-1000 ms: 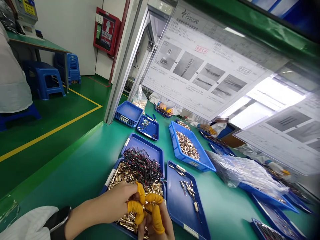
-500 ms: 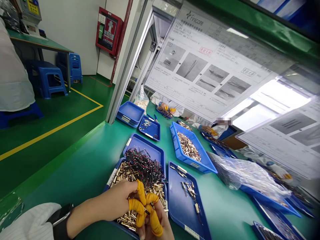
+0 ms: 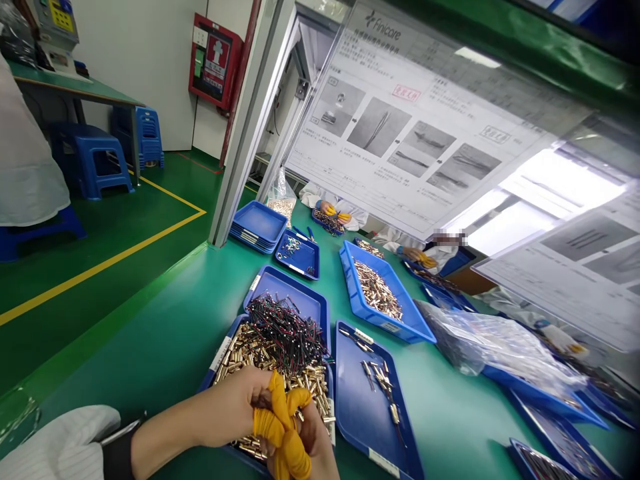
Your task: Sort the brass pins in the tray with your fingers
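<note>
My left hand (image 3: 250, 407) and my right hand (image 3: 316, 437), both with yellow finger cots, are closed together above a blue tray (image 3: 219, 353) at the bottom middle. Their fingertips meet and overlap, hiding whatever is between them. Loose brass-coloured metal sleeves (image 3: 245, 350) fill this tray. Behind it, a heap of thin black and red wires (image 3: 287, 330) lies partly over the sleeves and partly in another blue tray (image 3: 307, 297). To the right of my hands, a shallow blue tray (image 3: 357, 413) holds several sleeves with wires attached (image 3: 383, 380).
A deeper blue bin (image 3: 357, 300) of metal sleeves stands farther back. Stacked blue trays (image 3: 257, 223) sit beside a metal post (image 3: 245, 127). Plastic bags (image 3: 505, 340) cover trays at right. Printed sheets (image 3: 400, 127) hang overhead. Co-workers' gloved hands (image 3: 335, 212) work across the table.
My fingers have drawn closer together and shifted slightly down and left. A small dark and metallic piece glimpsed between the fingertips earlier is now hidden.
</note>
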Demonstrator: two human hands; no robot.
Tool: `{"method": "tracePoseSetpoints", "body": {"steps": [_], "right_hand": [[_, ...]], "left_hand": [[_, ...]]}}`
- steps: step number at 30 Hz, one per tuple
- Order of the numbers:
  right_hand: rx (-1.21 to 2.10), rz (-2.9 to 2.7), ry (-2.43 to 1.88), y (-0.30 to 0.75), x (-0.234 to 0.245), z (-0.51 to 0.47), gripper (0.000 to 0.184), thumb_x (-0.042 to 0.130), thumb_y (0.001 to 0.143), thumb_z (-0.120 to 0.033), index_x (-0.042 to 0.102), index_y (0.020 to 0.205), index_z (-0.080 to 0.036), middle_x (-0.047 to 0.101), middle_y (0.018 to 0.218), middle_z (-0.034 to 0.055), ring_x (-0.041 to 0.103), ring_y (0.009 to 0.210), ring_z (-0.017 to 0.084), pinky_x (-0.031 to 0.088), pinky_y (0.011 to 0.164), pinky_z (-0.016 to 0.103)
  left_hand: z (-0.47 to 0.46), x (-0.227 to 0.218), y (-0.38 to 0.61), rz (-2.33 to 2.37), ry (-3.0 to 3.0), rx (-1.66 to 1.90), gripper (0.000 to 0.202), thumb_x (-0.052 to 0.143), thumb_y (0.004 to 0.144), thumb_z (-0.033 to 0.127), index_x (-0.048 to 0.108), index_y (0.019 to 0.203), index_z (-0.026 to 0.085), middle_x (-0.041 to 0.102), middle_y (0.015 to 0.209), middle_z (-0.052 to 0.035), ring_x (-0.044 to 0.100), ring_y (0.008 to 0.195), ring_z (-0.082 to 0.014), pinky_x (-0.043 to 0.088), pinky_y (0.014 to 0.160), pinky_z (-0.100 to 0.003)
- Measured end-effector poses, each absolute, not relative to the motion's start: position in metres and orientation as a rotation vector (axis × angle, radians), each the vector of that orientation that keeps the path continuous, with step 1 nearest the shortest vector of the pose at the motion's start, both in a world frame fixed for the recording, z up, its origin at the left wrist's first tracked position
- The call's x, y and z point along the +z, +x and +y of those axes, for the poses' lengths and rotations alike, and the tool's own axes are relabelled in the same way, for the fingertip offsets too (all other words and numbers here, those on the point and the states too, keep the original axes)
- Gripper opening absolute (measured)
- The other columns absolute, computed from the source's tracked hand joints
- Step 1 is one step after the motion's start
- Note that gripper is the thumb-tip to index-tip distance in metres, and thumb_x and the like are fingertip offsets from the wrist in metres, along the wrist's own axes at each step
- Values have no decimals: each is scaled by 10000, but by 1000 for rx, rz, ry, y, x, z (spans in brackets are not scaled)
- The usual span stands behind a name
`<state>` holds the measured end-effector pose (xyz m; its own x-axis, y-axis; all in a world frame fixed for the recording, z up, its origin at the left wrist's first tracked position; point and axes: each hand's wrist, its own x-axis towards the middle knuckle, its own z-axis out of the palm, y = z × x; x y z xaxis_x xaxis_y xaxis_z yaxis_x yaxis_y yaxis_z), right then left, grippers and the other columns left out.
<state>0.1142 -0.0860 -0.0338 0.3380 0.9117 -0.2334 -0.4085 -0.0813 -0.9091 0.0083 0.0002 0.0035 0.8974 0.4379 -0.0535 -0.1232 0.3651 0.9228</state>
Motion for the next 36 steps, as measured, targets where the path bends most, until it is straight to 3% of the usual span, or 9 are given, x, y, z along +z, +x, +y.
{"method": "tracePoseSetpoints", "body": {"steps": [3, 6, 9, 14, 18, 26, 30, 32, 36], "right_hand": [[1203, -516, -1197, 117, -30, -85, 433, 796, 529, -434, 561, 801, -192, 592, 483, -57, 410, 285, 35, 237, 279, 120], [1134, -461, -1164, 132, -20, -88, 356, 791, 560, -402, 609, 779, -188, 556, 473, -76, 389, 304, 25, 252, 294, 120], [952, -342, -1070, 163, -15, -96, 313, 787, 594, -350, 610, 823, -232, 540, 455, -106, 393, 333, 25, 330, 346, 114], [629, -281, -1012, 197, -13, -109, 347, 796, 600, -311, 596, 882, -281, 621, 556, -91, 502, 422, 65, 440, 429, 159], [687, -349, -1037, 174, -11, -102, 390, 795, 601, -328, 588, 927, -275, 643, 566, -79, 498, 412, 48, 401, 411, 125], [684, -391, -1199, 143, -12, -91, 395, 773, 584, -433, 595, 871, -228, 650, 585, -60, 428, 386, 44, 335, 375, 133], [654, -448, -1274, 147, -18, -92, 352, 724, 637, -462, 600, 855, -215, 631, 581, -53, 407, 390, 46, 305, 370, 139], [587, -576, -1383, 145, -23, -92, 317, 677, 684, -468, 608, 857, -211, 654, 646, -17, 487, 459, 83, 353, 404, 167], [304, -1017, -1597, 138, -33, -89, 246, 573, 778, -393, 640, 932, -215, 653, 904, 73, 586, 843, 226, 470, 633, 281]], "left_hand": [[0, 3, 11, 359, 1213, 391, 252, 725, 634, 376, 588, 660, 166, 574, 621, 26, 541, 627, -142, 448, 610, -255], [3, -1, 11, 533, 1470, 402, 145, 667, 687, 282, 570, 721, 178, 582, 706, 23, 540, 707, -155, 432, 675, -267], [7, -8, 11, 761, 1777, 382, 36, 563, 742, 180, 533, 760, 189, 551, 774, 15, 510, 732, -163, 408, 672, -274], [9, -18, 13, 789, 2097, 387, 144, 515, 749, 65, 533, 813, 192, 489, 964, -32, 470, 916, -210, 398, 763, -318], [8, -25, 17, 799, 2276, 371, 178, 490, 760, 15, 538, 681, 168, 488, 942, -55, 461, 920, -232, 399, 719, -321], [11, -26, 19, 807, 2275, 406, 188, 537, 759, -12, 593, 706, 158, 591, 791, -32, 512, 822, -213, 418, 744, -321], [10, -21, 15, 856, 2194, 526, 161, 588, 752, 11, 580, 736, 171, 594, 809, -12, 522, 836, -197, 436, 748, -309], [9, -18, 13, 799, 2150, 622, 127, 609, 768, 54, 579, 783, 177, 595, 844, -7, 516, 879, -192, 436, 780, -309], [7, -11, 8, 643, 2135, 699, 125, 603, 781, 44, 577, 784, 167, 586, 842, -3, 508, 882, -173, 426, 803, -292]]}}
